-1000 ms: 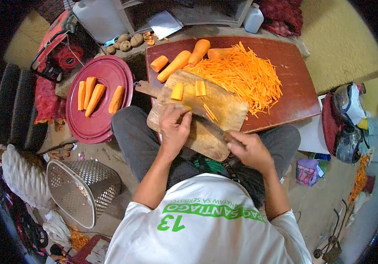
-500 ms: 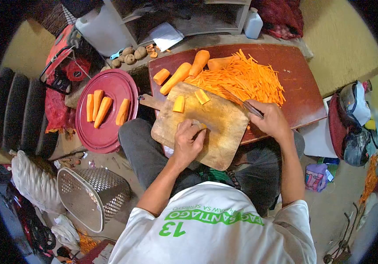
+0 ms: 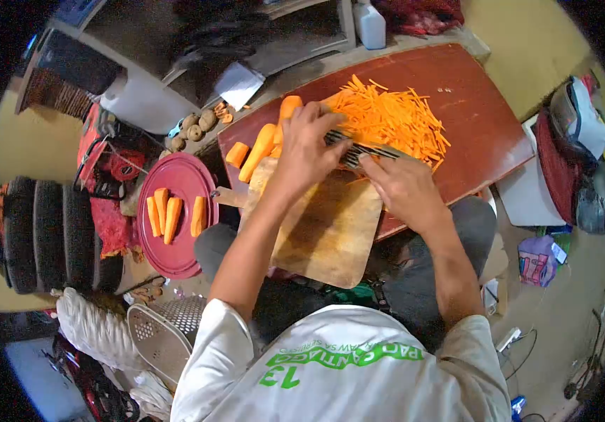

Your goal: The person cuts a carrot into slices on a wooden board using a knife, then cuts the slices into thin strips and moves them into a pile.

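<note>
Red lid point(image 3: 175, 211) at 9 o'clock carries four carrot lengths. Your left hand point(image 3: 307, 149), fingers spread flat, presses on the knife point(image 3: 366, 149) blade at 12 o'clock of the cutting board point(image 3: 330, 225). Your right hand point(image 3: 404, 188) is clenched around its handle. Carrot strips point(image 3: 387, 116), at 1 o'clock, look light, stiff and snappable: gather them loosely, from underneath.

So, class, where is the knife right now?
In the head view, the knife lies at the far edge of the cutting board, beside the carrot strips, with the right hand and left hand on it.
</note>
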`<state>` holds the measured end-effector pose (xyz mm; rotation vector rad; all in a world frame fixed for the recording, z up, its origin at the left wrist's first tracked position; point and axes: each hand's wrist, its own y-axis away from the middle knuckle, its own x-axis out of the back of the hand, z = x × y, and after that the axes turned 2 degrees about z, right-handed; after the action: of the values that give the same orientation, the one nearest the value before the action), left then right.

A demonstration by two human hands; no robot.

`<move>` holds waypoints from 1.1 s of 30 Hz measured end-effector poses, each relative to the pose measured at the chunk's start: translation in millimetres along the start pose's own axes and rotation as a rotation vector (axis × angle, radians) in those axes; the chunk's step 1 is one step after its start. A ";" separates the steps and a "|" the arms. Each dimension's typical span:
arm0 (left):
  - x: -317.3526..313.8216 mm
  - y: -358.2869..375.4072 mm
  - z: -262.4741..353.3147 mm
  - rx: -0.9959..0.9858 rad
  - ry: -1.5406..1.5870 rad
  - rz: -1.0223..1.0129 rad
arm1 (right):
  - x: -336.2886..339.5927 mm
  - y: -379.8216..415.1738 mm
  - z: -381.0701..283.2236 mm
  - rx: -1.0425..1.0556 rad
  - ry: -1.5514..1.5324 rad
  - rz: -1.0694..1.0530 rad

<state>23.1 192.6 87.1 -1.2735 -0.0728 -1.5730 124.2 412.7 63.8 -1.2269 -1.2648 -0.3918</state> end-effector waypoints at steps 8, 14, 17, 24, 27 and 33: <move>-44.7 -34.4 -23.9 -0.101 -0.207 -0.148 | 4.9 11.6 10.7 -0.001 0.003 -0.030; -43.6 -31.3 -38.4 -0.133 -0.262 -0.080 | 6.2 10.4 1.3 0.056 -0.005 -0.044; -39.2 -23.3 -34.5 -0.091 -0.211 -0.067 | 6.1 9.7 -5.3 0.078 -0.023 -0.026; -24.8 -11.7 -20.6 -0.091 -0.198 -0.153 | 8.9 6.8 -17.7 0.105 -0.009 -0.089; -25.3 -7.6 -23.9 -0.142 -0.313 -0.121 | 1.1 11.1 -22.9 0.147 -0.009 -0.078; -5.6 17.4 -36.0 -0.025 -0.358 -0.020 | 1.1 13.0 -36.1 0.189 -0.103 -0.160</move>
<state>10.9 166.9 58.4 -1.5666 -0.2931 -1.3503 152.9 387.4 64.8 -0.9993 -1.4602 -0.3196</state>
